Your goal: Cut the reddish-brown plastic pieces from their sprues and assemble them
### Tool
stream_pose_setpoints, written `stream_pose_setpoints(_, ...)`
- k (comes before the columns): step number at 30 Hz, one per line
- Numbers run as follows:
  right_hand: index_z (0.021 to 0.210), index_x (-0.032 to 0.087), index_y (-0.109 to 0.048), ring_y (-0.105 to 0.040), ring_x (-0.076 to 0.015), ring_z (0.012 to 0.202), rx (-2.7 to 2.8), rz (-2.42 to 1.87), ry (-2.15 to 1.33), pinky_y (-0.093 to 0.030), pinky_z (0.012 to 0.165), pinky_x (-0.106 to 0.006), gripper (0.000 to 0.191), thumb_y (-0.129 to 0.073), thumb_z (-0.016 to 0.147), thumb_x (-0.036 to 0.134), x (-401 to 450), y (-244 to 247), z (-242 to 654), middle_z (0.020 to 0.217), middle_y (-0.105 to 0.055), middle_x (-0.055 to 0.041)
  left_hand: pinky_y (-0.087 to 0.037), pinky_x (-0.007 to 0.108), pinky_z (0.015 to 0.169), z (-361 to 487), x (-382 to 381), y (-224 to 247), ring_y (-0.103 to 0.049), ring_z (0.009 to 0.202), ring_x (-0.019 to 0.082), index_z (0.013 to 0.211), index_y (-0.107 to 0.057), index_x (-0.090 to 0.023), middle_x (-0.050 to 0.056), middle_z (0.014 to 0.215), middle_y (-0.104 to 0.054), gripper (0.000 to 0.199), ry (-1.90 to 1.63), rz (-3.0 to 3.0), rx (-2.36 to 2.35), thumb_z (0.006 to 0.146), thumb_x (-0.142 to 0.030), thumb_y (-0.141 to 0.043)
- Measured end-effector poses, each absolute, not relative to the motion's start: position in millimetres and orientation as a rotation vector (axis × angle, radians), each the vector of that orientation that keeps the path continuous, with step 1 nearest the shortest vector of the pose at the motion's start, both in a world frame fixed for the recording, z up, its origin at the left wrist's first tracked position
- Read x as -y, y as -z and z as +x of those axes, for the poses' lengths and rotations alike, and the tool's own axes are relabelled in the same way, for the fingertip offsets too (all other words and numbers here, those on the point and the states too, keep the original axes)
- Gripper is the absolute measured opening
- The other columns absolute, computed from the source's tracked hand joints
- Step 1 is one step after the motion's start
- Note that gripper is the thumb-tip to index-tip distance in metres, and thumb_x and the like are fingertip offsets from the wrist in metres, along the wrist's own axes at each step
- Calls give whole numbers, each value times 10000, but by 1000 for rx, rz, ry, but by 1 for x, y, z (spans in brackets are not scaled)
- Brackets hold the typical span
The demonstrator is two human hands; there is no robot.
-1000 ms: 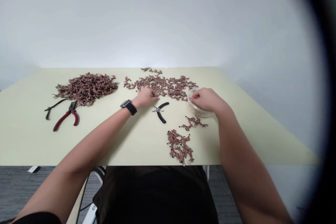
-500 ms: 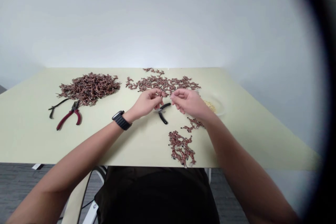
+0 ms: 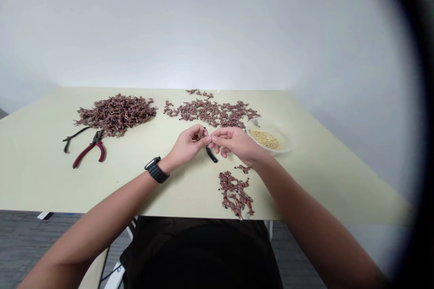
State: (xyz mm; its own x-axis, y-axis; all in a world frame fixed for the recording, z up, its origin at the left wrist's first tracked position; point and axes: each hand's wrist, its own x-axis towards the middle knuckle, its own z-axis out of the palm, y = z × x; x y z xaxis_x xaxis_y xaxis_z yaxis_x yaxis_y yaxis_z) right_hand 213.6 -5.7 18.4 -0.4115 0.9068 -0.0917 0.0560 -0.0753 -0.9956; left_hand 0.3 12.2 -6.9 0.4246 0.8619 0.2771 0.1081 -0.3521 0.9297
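Note:
My left hand, with a dark watch at its wrist, is closed around a small brown animal figurine, partly hidden by the fingers. Pinched at the fingertips, my right hand meets the left thumb; whatever it grips is too small to make out. Beneath the two hands lies a pair of pliers, of which one black handle shows. Closer to me on the table is a small group of brown figurines. A clear bowl holding tiny gold-coloured pieces stands right of my right hand.
A heaped pile of brown figurines sits at the left on the pale yellow table. Others are spread across the back middle. Red-handled pliers and a black-handled tool lie before the heap. A wall rises behind.
My hands have come together at the fingertips and moved slightly toward me. The right forearm uncovers more of the bowl, and the figurine in my left hand shows more clearly.

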Motion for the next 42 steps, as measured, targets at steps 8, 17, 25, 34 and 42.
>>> stream_pose_setpoints(8, 884, 172, -745, -579, -106, 690, 1336, -938, -1841, -435, 546, -233, 341, -957, 741, 398, 2, -10, 213, 870, -717, -41, -495, 348, 765, 0, -11, 4, -646, 790, 188, 937, -636, -192, 41, 819, -678, 337, -972, 1699, -769, 926, -492, -789)
stream_pose_setpoints(17, 813, 168, -720, -598, -114, 639, 1395, -1062, -1649, -466, 527, -241, 349, -962, 706, 396, 0, -3, 208, 802, -728, -50, -436, 310, 695, -4, -19, 14, -560, 738, 160, 896, -636, -197, 7, 792, -606, 301, -1010, 1791, -902, 885, -431, -824)
stream_pose_setpoints(25, 881, 193, -760, -639, -156, 679, 1519, -1169, -1187, -530, 513, -271, 203, -812, 849, 386, -5, 0, 211, 849, -745, -74, -441, 273, 676, 3, -14, 17, -518, 741, 126, 1081, -586, -201, 25, 927, -612, 224, -977, 1743, -882, 1001, -390, -674)
stream_pose_setpoints(34, 939, 208, -749, -658, -183, 763, 1663, -1169, -920, -552, 581, -286, 177, -718, 919, 381, -1, -7, 212, 886, -736, -59, -370, 237, 526, -1, -14, 10, -463, 552, 81, 1012, -708, -159, -10, 710, -595, 273, -1042, 1563, -981, 937, -417, -756)
stream_pose_setpoints(42, 963, 210, -736, -679, -213, 853, 1691, -1172, -774, -552, 678, -324, 190, -696, 940, 394, 0, -8, 214, 916, -741, -67, -540, 257, 626, 4, -13, 12, -644, 651, 111, 1065, -596, -159, 86, 930, -772, 305, -1021, 1574, -846, 996, -439, -698)
